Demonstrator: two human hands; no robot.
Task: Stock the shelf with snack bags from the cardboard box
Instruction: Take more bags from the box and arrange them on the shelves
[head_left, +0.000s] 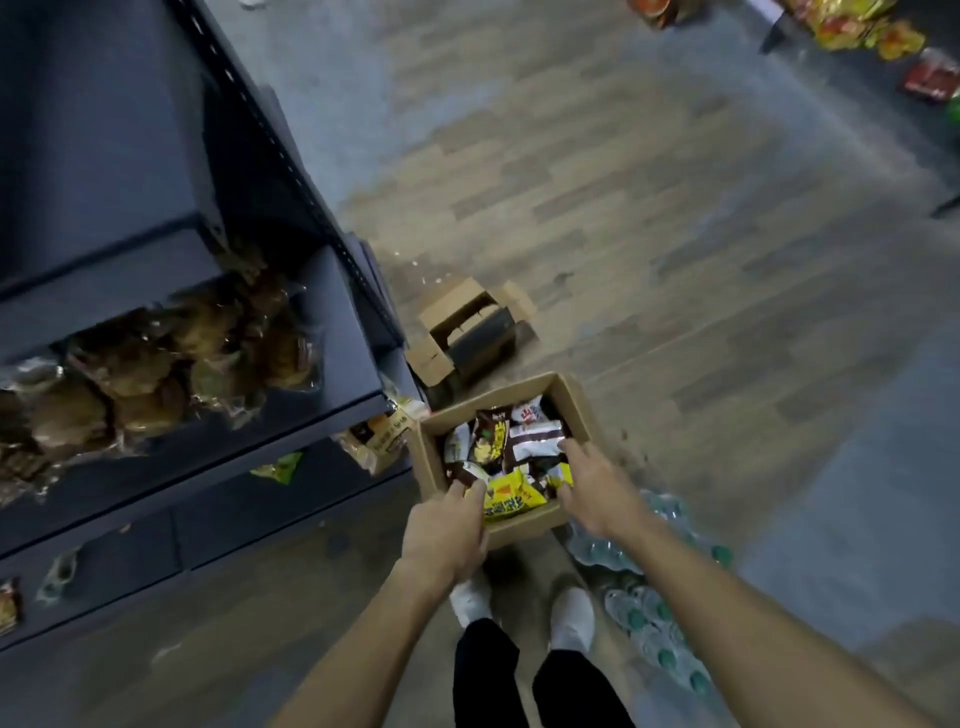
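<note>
We are standing over the cardboard box (522, 525), which sits on the floor just beside the foot of the shelf (332, 415), with both arms reaching down into it. The snack bags (511, 444) lie jumbled inside, brown, white and yellow packs overlapping. Our left hand (447, 535) sits at the box's near-left corner, fingers curled over the rim and touching a yellow bag (511, 496); whether it grips the bag or only the cardboard we cannot tell. Our right hand (592, 488) is inside the box on the right, fingers spread and bent down onto the packs, apparently closing on one, though no pinch is clearly seen. Key relation: the bags lie directly under both hands, while the shelf stands to our left and higher, so the left hand is nearer the destination. We judge the next move to be a lift and a leftward carry. A second, open carton (467, 332) lies further off, and bottled water (654, 618) at right.
</note>
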